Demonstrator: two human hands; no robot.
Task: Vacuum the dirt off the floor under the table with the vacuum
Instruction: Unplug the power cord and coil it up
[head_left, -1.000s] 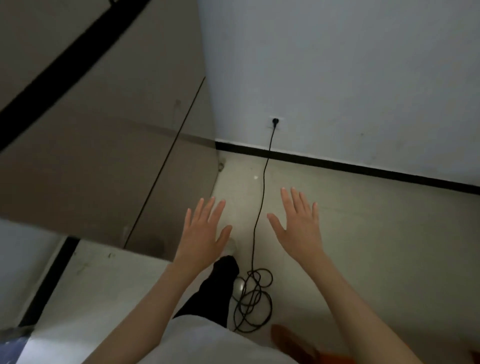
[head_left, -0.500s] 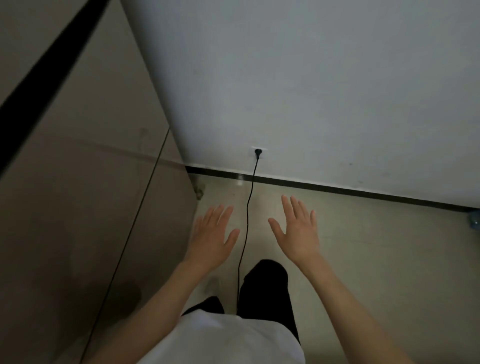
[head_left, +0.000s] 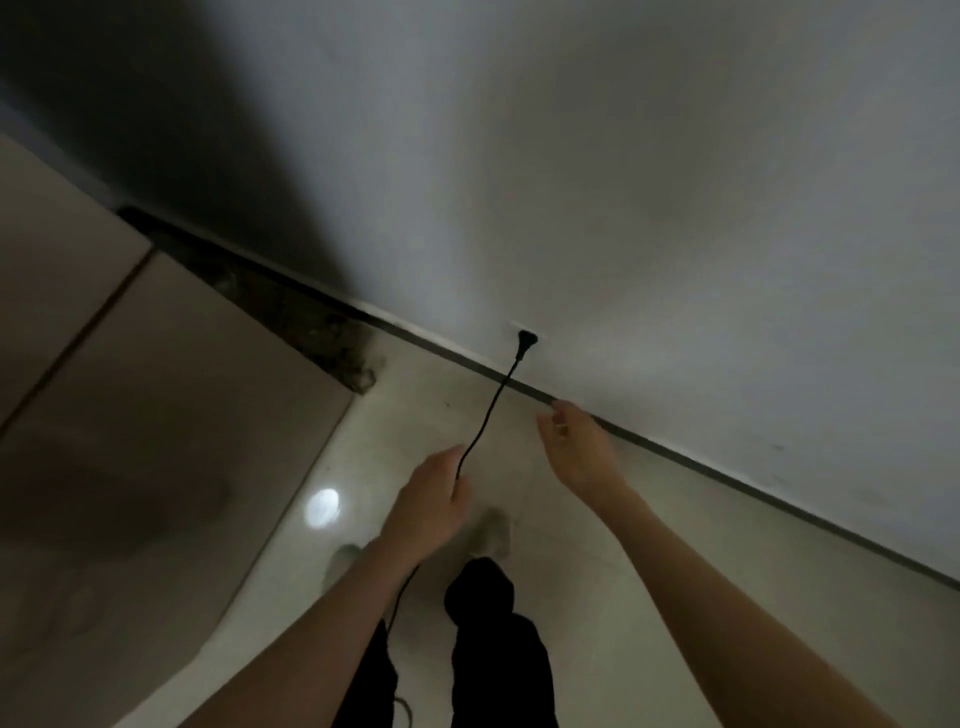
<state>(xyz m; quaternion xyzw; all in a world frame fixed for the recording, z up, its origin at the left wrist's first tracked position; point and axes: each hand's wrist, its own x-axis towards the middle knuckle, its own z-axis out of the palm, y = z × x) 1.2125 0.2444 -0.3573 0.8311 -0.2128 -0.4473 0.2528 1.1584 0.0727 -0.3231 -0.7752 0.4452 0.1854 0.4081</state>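
Observation:
A thin black power cord runs from its plug in a low wall socket down across the pale floor. My left hand grips the cord about midway, and the cord passes on behind my forearm towards my legs. My right hand hovers to the right of the cord near the skirting, fingers loosely curled, holding nothing. The vacuum itself is out of view. The brown table top fills the left side.
A white wall with a dark skirting strip stands close ahead. A dark dusty gap lies between table and wall. My dark trouser legs and pale shoes are below. A bright light spot reflects on the floor.
I have stepped closer to the wall socket. My left hand, open before, has closed round the cord. My right hand has moved forward and its fingers have curled.

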